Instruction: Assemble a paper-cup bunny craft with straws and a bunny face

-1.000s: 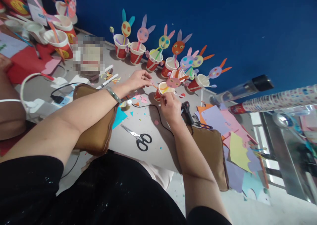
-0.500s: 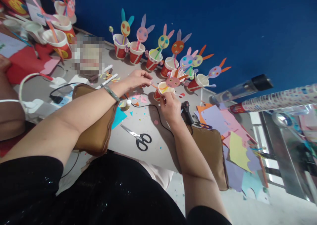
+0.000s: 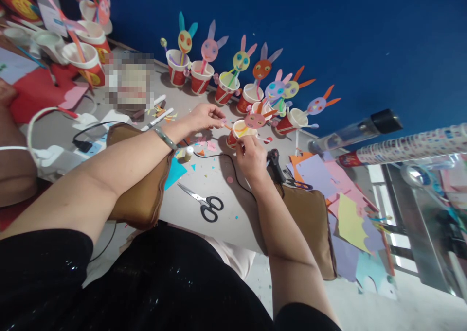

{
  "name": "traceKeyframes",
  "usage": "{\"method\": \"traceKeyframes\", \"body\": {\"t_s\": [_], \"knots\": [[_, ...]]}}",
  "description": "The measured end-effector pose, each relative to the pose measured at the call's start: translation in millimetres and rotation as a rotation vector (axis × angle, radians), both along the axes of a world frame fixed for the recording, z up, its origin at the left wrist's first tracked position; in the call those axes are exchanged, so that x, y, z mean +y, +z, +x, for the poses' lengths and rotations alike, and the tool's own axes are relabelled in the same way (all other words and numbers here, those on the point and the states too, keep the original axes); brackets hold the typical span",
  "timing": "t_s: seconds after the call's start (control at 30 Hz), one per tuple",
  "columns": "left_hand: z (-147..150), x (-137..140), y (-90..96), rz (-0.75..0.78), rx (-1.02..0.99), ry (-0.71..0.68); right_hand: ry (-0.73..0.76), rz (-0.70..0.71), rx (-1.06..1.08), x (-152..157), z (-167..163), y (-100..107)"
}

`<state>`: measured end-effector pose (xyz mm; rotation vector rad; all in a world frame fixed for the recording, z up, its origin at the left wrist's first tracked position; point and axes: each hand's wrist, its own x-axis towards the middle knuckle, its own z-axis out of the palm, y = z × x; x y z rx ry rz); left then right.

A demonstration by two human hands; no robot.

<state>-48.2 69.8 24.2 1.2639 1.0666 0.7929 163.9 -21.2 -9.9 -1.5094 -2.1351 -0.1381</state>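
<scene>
A red-and-white paper cup (image 3: 232, 140) stands on the table, with an orange paper rabbit face (image 3: 255, 120) rising from it. To the cup's left, my left hand (image 3: 206, 117) is closed, its thumb and forefinger pinching the tip of a thin orange paper strip (image 3: 227, 127) that sticks out from the cup's side. A small pink piece shows at that tip. My right hand (image 3: 252, 158) is closed at the cup's near right side, fingertips on the rim; part of the cup is hidden behind it. A red-tipped paper arm (image 3: 268, 140) extends right of the cup.
Several finished rabbit cups (image 3: 226, 89) line the blue wall. Black-handled scissors (image 3: 204, 203) lie on the near tabletop. A black glue gun (image 3: 275, 165) with a cable sits right of my right hand, beside coloured paper (image 3: 352, 221). Another person's arm (image 3: 16, 151) is at left.
Almost nothing differs. My left fingers have shifted very slightly at the orange strip's tip; my right hand stays at the cup.
</scene>
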Motion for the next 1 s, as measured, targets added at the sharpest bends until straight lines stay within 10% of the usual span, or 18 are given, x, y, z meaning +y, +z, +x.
{"method": "traceKeyframes", "body": {"t_s": [1.0], "knots": [[-7,2,-4.4,0.007,-0.012,-0.111,-0.023,-0.085,-0.012,-2,-1,8]]}}
